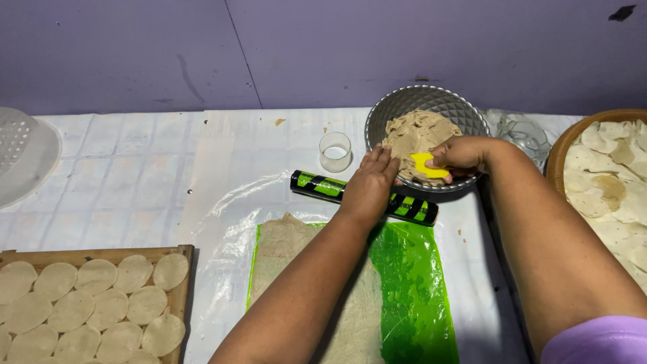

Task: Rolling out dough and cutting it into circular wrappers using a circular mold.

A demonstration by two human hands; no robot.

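Note:
My right hand [465,155] grips a small yellow scraper [426,165] at the near rim of a grey metal bowl [404,101] that holds a lump of beige dough [418,131]. My left hand [371,183] reaches to the same rim, its fingers by the dough, and lies over a black and green striped roller [317,185]. Below the roller, a thin sheet of rolled dough [283,243] lies on a green plastic sheet [411,290].
A small clear round cutter [335,152] stands left of the bowl. A wooden tray [185,253] at lower left holds several cut dough rounds [94,276]. A basket [563,145] of dough discs sits at right, a white mesh cover [23,155] at far left.

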